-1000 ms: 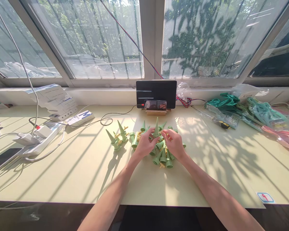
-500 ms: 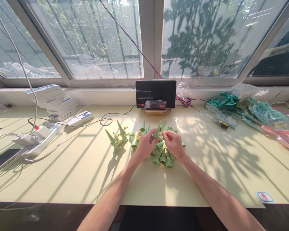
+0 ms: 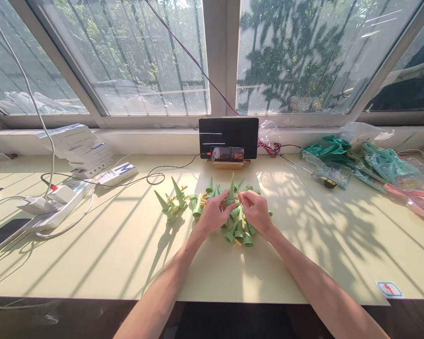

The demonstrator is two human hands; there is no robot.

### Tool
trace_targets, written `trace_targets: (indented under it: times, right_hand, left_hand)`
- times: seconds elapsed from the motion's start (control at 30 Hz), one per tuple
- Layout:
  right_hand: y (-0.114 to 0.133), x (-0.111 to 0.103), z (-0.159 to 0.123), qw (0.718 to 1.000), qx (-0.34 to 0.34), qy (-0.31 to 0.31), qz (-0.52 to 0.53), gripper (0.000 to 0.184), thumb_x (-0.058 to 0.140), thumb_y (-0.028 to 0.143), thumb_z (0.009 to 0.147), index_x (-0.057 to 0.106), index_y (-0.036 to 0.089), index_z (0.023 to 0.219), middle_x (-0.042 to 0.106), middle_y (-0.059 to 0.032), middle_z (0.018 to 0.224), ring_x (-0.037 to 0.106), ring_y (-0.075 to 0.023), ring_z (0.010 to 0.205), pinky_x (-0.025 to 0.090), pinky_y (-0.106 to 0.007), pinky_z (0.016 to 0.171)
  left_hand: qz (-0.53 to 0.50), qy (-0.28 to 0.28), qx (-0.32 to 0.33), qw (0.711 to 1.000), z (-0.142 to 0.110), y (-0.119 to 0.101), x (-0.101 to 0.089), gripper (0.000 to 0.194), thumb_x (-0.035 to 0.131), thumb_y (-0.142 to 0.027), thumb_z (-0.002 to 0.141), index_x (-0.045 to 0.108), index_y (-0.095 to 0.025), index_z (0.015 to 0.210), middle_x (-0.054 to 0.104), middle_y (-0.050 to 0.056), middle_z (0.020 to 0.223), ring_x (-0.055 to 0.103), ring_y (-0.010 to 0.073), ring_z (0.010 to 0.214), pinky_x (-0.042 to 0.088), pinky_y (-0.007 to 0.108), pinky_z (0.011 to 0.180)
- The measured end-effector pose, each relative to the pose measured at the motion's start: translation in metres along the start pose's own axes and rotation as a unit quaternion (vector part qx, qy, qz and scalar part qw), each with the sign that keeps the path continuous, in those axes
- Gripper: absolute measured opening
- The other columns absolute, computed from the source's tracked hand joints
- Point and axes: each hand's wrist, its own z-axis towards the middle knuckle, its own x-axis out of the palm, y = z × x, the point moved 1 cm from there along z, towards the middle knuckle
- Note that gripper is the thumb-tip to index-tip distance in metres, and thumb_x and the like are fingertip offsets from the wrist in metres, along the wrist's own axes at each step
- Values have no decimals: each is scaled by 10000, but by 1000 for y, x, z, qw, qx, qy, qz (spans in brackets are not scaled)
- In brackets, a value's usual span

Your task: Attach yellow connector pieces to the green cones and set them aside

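Note:
My left hand (image 3: 214, 212) is closed around a green plant watering spike (image 3: 231, 190), its point upward. My right hand (image 3: 257, 210) is close beside it on the right, thumb and fingertips pinched together near the spike's side; whatever small thing is in them cannot be made out. Below and around both hands lies a pile of similar green spikes (image 3: 239, 231), some with yellow valve pieces (image 3: 238, 243). Left of the pile, a few spikes with yellow valves (image 3: 178, 193) stand upright on the table. My hands hide part of the pile.
A black tablet (image 3: 228, 134) and a phone (image 3: 227, 154) lean on a stand at the back. White boxes (image 3: 118, 174), a power strip (image 3: 63, 207) and cables are at left. Bagged green straps (image 3: 392, 162) and a black-and-yellow item (image 3: 328, 182) lie at right.
The spike in my left hand tipped to the right half a second ago and is upright again now. My right hand stays close beside it. The pile looks unchanged.

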Motion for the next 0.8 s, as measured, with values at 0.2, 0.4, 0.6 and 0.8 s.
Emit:
trace_targets:
  times: [0.2,0.4,0.6,0.8]
  right_hand:
    - [0,2,-2,1000,4,0,3,290,473,336,964,611,185,759,549,-15,659,485,-136,609,390,-257,567]
    - [2,2,-2,1000,-2,-3,1,315,461,351,975,601,192,742,522,-11,637,459,-135,582,379,-265,546]
    - [2,0,-1,999,-25,-9,-32,319,455,325,973,593,192,718,458,11,604,402,-124,555,343,-264,540]
    - [3,3,-3,1000,-19,-4,-15,305,464,316,966,579,190,713,459,9,609,398,-124,553,334,-258,533]
  left_hand:
    - [-43,-10,13,999,3,-2,-1,412,584,-312,871,614,-228,1274,675,36,907,561,120,648,482,220,541]
    - [-41,-6,28,999,3,-3,-1,409,553,-294,889,604,-230,1290,674,50,941,582,129,690,500,220,557]
    - [-15,-3,16,1000,2,-3,0,421,582,-369,880,625,-192,1259,666,37,815,573,139,662,505,236,556]
    - [-58,-14,28,998,3,-4,-2,413,553,-254,888,609,-246,1297,674,68,1143,630,156,853,534,220,600]
